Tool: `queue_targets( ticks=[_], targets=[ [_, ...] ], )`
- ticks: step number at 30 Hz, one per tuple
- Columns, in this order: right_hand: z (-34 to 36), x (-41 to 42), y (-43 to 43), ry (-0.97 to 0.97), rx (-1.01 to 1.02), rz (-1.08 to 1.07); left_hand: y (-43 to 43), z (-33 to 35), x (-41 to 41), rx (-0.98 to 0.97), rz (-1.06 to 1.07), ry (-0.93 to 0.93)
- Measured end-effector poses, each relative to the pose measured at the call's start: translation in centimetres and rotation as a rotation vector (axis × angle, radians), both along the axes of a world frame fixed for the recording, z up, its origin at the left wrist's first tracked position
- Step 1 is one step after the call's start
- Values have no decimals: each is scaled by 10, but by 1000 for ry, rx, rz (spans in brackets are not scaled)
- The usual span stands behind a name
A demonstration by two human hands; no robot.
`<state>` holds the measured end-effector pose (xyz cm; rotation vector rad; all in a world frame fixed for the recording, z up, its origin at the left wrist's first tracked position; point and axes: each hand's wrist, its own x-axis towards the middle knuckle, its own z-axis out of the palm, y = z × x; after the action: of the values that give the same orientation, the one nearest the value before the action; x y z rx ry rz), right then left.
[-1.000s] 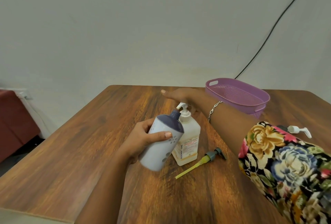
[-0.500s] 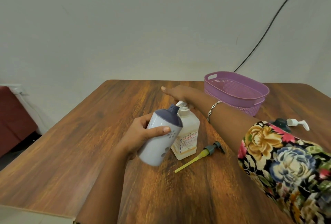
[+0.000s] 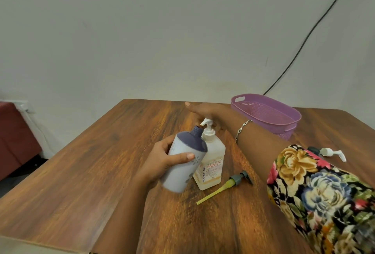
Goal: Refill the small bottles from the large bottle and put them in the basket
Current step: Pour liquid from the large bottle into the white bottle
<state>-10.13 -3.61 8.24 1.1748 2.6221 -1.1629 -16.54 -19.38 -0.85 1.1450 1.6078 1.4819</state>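
While the view has drifted slightly over the last second, I find the arrangement at the centre of the frame unchanged. My left hand (image 3: 160, 158) still tilts the small bottle (image 3: 189, 144) so that its open threaded neck sits just beside the spout of the large bottle (image 3: 213, 158), which stands upright on the counter (image 3: 101, 162). My right hand (image 3: 207, 110) remains above the pump head, palm down. I judge the filling step to be under way and not finished. No stream is visible, and the level inside the opaque small bottle cannot be told. Left fingers (image 3: 182, 156): wrapped round the small bottle's body, thumb across its front, grasping it firmly. Right fingers (image 3: 188, 104): straight and released, grasping nothing; whether they press the pump head I cannot tell. A loose pump with a yellow tube (image 3: 229, 184) lies on the counter, lower right of centre, probably this bottle's own. Another pump-topped bottle (image 3: 328, 152) shows at the right edge, partly behind the floral sleeve (image 3: 316, 192). The purple basket (image 3: 280, 129) stands upper right of centre, well apart from the small bottle.
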Motion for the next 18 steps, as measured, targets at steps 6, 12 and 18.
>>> queue_targets(
  ticks=[6, 12, 18],
  targets=[
    [1, 5, 5, 93, -54, 52, 1, -6, 0, 37, 12, -20],
    [2, 10, 11, 340, 17, 85, 2, -7, 1, 73, -1, -23],
    [6, 21, -3, 601, 165, 118, -1, -4, 0, 138, 4, -37]
  ],
)
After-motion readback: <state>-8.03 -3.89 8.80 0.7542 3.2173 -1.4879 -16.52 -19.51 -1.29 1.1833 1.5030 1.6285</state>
